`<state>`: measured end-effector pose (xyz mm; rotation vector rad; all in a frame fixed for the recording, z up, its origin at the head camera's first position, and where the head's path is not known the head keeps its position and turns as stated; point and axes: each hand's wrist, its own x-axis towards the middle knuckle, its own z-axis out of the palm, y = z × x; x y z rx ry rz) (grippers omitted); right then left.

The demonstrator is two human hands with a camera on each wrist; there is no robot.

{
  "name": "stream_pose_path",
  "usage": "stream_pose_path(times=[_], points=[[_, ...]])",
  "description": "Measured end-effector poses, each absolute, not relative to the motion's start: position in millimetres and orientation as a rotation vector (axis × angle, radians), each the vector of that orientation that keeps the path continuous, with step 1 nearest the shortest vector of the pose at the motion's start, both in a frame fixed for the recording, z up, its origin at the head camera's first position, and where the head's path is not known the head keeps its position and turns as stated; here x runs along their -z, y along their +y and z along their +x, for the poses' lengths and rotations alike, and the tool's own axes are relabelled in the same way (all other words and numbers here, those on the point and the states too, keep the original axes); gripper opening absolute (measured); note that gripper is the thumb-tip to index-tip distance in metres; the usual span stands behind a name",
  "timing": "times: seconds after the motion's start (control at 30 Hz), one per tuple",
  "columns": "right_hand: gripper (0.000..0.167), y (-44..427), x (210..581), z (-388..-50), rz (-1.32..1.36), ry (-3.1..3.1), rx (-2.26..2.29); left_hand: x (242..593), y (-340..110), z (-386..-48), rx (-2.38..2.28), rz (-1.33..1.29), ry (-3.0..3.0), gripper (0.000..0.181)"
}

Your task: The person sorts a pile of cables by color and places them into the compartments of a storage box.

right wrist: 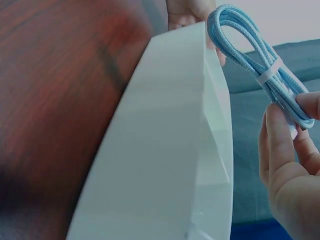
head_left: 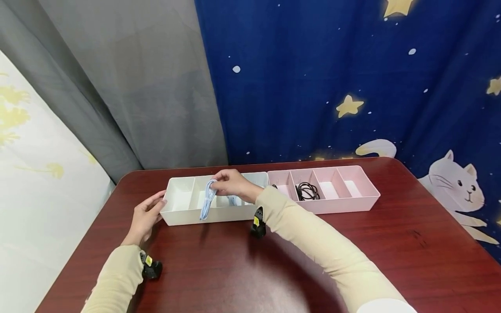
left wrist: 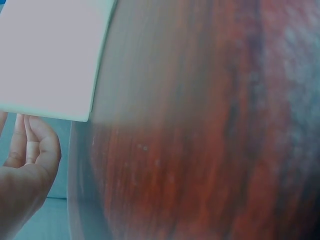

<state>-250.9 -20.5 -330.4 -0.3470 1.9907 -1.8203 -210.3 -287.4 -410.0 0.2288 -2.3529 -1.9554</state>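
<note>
A bundled light blue braided cable (right wrist: 250,52), tied with a white band, hangs pinched between the thumb and fingers of my right hand (head_left: 235,184). It hangs in front of the white divided box (head_left: 211,215), over its near wall in the head view. My left hand (head_left: 145,217) rests its fingertips against the left end of that box; in the left wrist view the fingers (left wrist: 47,145) touch the box's end edge. Another light blue cable (head_left: 232,201) lies in a middle compartment of the white box, partly behind my right hand.
A pink divided box (head_left: 340,204) adjoins the white one on the right. Coiled black cable (head_left: 307,191) lies in one of its compartments, and a bit of something dark shows in the leftmost one. Both stand on a red-brown table (head_left: 219,269) before grey and blue curtains (head_left: 282,87).
</note>
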Motion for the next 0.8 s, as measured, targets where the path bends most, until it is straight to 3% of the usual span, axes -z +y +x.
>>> stream_pose_path(times=[0.8], points=[[0.017, -26.9, 316.4, -274.7, -0.313, 2.003, 1.873, 409.4, -288.2, -210.1, 1.936, 0.233, -2.374, 0.05]])
